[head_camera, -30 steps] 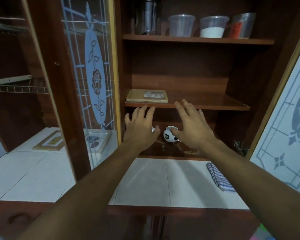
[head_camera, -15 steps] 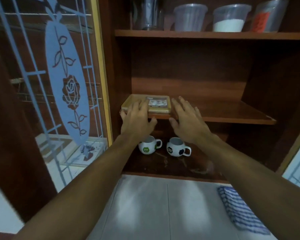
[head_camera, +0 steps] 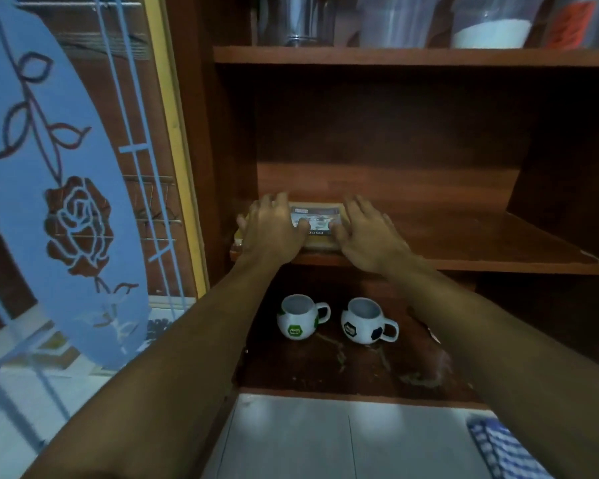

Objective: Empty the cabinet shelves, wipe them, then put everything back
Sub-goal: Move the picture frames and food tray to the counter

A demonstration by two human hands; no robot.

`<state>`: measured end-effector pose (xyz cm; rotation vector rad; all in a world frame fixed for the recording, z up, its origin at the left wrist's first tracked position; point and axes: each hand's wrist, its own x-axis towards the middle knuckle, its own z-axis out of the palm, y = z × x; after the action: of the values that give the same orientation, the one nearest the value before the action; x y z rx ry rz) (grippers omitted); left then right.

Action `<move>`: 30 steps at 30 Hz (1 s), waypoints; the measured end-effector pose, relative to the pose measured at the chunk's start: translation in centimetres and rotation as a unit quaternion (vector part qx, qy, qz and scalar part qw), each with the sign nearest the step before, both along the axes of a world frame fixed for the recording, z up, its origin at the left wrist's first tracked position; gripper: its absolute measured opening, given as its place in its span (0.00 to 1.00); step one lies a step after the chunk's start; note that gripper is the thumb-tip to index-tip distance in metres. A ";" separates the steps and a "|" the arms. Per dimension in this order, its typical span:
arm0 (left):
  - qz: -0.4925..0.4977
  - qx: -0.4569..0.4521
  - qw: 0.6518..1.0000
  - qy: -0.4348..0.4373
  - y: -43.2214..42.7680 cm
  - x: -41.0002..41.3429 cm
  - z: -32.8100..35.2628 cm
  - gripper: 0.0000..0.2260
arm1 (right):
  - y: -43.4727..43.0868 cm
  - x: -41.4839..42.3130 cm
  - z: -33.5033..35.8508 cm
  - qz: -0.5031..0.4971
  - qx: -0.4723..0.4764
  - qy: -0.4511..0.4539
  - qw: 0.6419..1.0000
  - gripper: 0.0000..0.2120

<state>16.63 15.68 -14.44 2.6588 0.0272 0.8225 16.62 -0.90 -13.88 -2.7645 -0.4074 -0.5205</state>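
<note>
On the left end of the middle shelf (head_camera: pixel 464 243) lies the flat board (head_camera: pixel 320 219), long side along the front edge; the left hand (head_camera: pixel 274 229) rests flat on its left half; the right hand (head_camera: pixel 367 233) touches its right end, fingers straight; neither grips.

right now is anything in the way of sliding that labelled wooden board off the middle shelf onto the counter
Nothing visible does. The left hand and right hand touch the wooden board, and the middle shelf is open-fronted. The green-patched mug and black-patched mug stand on the bottom shelf, out of its path.
</note>
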 end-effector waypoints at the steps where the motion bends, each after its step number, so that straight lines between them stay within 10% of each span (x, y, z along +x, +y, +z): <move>1: 0.009 0.001 1.000 0.004 0.1 0.5 0.2 0.25 | 0.1 0.5 0.0 -0.002 -0.002 0.000 1.000 0.30; 30: 0.066 -0.082 0.983 0.147 1.1 1.0 1.9 0.15 | -1.6 1.6 0.5 0.015 -0.036 0.142 0.989 0.25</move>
<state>17.61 16.74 -12.55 2.6168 0.3340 0.4351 18.24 -2.54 -13.38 -2.8379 -0.4061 -0.1016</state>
